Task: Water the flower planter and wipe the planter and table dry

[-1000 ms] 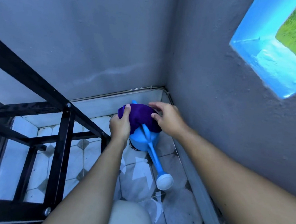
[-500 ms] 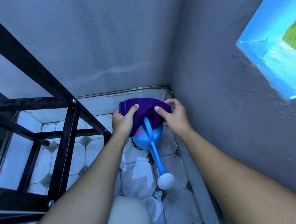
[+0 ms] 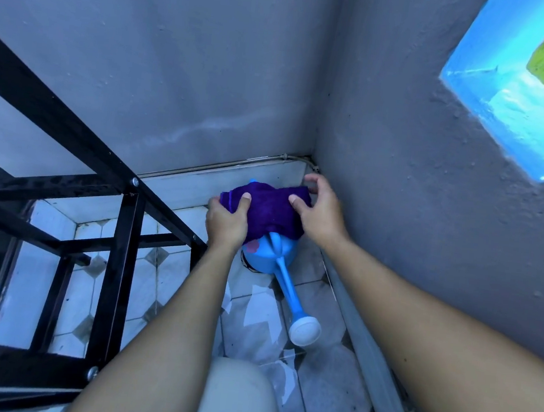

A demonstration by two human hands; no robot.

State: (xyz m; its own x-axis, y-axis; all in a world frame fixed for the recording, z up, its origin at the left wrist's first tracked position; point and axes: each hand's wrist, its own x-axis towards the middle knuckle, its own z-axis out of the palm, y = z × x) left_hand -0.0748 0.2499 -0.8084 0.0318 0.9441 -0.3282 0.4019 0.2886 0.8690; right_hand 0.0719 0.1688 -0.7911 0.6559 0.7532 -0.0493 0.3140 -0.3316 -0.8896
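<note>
Purple cloth (image 3: 265,207): pinched in my left hand (image 3: 227,219) at its left edge, my right hand (image 3: 318,215) gripping its right. Draped over blue watering can (image 3: 271,255) on tiled floor (image 3: 252,330), far corner, right of black metal frame (image 3: 120,244).

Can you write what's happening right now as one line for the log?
left hand: gripping purple cloth | right hand: gripping cloth | cloth: over blue watering can | can: on floor, corner
</note>
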